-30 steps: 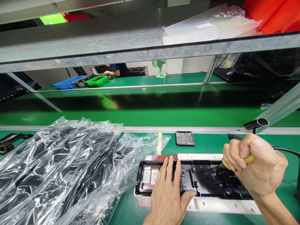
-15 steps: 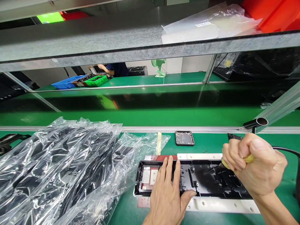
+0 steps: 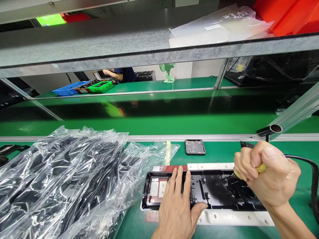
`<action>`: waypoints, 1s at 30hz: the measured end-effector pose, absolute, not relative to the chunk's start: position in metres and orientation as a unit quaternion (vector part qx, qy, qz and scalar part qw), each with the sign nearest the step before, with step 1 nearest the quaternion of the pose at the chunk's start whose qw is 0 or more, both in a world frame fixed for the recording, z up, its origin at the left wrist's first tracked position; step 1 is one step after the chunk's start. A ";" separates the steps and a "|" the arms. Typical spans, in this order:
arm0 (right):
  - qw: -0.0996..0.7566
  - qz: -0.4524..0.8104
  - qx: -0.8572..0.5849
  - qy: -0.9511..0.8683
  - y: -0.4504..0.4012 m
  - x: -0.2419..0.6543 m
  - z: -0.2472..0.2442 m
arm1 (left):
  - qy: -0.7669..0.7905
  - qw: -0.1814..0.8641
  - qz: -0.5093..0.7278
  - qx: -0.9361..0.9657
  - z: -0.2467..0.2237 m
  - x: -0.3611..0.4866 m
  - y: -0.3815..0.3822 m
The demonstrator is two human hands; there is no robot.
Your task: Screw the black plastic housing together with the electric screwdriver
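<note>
A long black plastic housing [image 3: 218, 189] lies open side up on a white fixture [image 3: 224, 217]. My left hand [image 3: 176, 205] rests flat across its left part, fingers outstretched and thumb spread toward the near edge. Wrapped in my right hand [image 3: 270, 174] is a yellow-handled screwdriver [image 3: 261, 167], slanting down to the left into the right half of the housing. My fist hides most of the handle, and the tip cannot be made out clearly. Behind the housing sits a small black tray [image 3: 195, 147] of tiny screws.
Plastic-wrapped black parts [image 3: 82, 186] pile up on the left, their clear film reaching near the housing. A metal tube [image 3: 270, 129] and black cable [image 3: 314, 179] stand at right. Overhead runs a metal shelf [image 3: 99, 43]. Beyond, a person's arm [image 3: 113, 73] shows near bins [image 3: 101, 87].
The whole view has shifted slightly. My left hand keeps its place on the housing, and my right hand still grips the screwdriver in nearly the same spot.
</note>
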State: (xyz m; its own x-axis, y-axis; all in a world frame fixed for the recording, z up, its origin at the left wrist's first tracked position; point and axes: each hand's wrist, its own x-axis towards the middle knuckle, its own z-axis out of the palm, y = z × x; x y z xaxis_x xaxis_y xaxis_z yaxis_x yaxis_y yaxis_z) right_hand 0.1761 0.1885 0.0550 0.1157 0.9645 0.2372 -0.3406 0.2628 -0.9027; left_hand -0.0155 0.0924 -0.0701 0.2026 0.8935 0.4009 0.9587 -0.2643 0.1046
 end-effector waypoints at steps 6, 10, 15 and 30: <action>0.660 0.493 -0.348 -0.449 0.188 0.176 0.054 | -0.604 0.092 -0.199 -0.767 -0.069 -0.015 0.090; 0.661 0.490 -0.354 -0.445 0.189 0.176 0.054 | -0.603 0.091 -0.197 -0.768 -0.069 -0.014 0.090; 0.659 0.490 -0.361 -0.442 0.189 0.175 0.054 | -0.601 0.093 -0.190 -0.771 -0.068 -0.015 0.092; 0.658 0.494 -0.353 -0.445 0.189 0.175 0.056 | -0.607 0.074 -0.197 -0.766 -0.068 -0.014 0.091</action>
